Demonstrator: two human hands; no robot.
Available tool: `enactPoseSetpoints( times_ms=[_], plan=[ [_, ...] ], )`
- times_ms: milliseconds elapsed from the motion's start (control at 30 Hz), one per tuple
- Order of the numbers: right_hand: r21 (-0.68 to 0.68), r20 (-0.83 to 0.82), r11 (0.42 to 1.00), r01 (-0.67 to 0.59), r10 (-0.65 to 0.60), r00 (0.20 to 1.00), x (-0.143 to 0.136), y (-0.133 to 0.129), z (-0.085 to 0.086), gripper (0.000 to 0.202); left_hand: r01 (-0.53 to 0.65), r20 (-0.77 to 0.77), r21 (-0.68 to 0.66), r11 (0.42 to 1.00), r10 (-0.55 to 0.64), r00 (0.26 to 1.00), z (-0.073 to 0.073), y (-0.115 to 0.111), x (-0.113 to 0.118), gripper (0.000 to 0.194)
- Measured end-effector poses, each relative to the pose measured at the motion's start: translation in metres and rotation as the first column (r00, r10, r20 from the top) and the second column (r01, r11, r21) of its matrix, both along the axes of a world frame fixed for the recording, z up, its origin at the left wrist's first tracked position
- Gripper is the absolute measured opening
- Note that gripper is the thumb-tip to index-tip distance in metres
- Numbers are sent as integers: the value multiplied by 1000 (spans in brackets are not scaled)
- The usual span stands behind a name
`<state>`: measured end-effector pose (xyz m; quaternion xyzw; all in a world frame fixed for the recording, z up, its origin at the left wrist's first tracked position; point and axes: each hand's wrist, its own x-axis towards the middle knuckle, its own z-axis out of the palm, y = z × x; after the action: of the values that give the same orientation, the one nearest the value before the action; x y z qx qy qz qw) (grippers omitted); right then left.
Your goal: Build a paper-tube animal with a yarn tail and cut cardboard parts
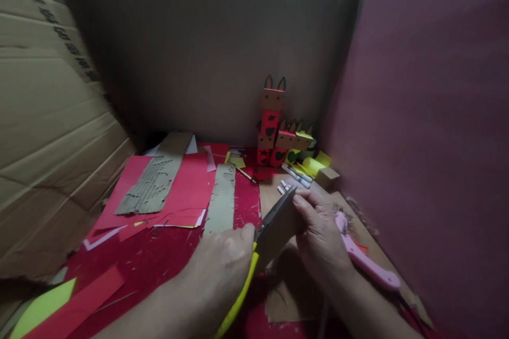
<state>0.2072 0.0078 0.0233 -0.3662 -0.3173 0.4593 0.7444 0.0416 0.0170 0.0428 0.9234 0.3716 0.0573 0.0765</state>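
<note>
My left hand (225, 254) is closed around scissors (274, 214), whose yellow handle shows below the fingers. The scissor blades point up and away, lying along the edge of a small brown cardboard piece (278, 238). On the far side of that piece, my right hand (320, 225) pinches it near the blade tips between thumb and fingers. Under both hands lies another brown cardboard piece (292, 291), partly in shadow. To the right of my right forearm rests a pink tool (369, 262) with a dark cord.
Small animal figures (272, 122) of cardboard and red and yellow paper stand at the back. Markers (296, 175) and a yellow paper roll (314, 166) lie near them. Left are red sheets (189, 185) and cardboard strips (220, 196). A carton wall (51, 132) rises at left.
</note>
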Motion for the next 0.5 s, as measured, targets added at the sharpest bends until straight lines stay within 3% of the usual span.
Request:
enactPoseSetpoints(
  times_ms=[300,400,500],
  plan=[
    [-21,-50,1000,-15,14,999,-2,-1,0,4,38,-95,139,990,-25,995,-12,4,-4,12],
    [-20,-66,1000,-9,8,998,-3,0,1,7,18,-149,98,995,-3,989,-17,9,-3,12],
    [-17,-39,1000,4,-5,999,-2,1,1,9,18,-102,49,999,-13,995,-17,11,-4,13]
  ],
)
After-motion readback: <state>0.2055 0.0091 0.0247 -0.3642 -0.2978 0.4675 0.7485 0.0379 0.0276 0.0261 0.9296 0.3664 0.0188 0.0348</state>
